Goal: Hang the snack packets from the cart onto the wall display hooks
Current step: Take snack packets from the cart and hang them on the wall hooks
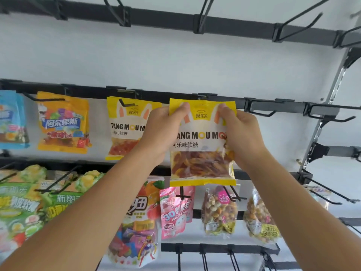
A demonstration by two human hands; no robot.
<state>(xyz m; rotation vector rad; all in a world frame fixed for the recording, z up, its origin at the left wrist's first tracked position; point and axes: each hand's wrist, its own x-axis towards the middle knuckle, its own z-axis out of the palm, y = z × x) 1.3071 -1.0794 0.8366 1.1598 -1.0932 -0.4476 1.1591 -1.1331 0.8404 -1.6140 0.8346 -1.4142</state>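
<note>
A yellow and white gummy packet (201,145) with brown sweets showing through its window is held up against the middle rail of the wall display. My left hand (162,132) pinches its upper left corner and my right hand (241,133) pinches its upper right corner. The packet's top edge covers a hook mount (207,94) on the rail, and the hook's prong is hidden behind it. A matching yellow packet (127,130) hangs on the hook to the left.
Bare black hooks (261,112) stick out to the right on the same rail, and more line the top rail (214,26). Orange (62,122) and blue packets hang at left. Green, pink and nut packets (218,212) fill the lower rows.
</note>
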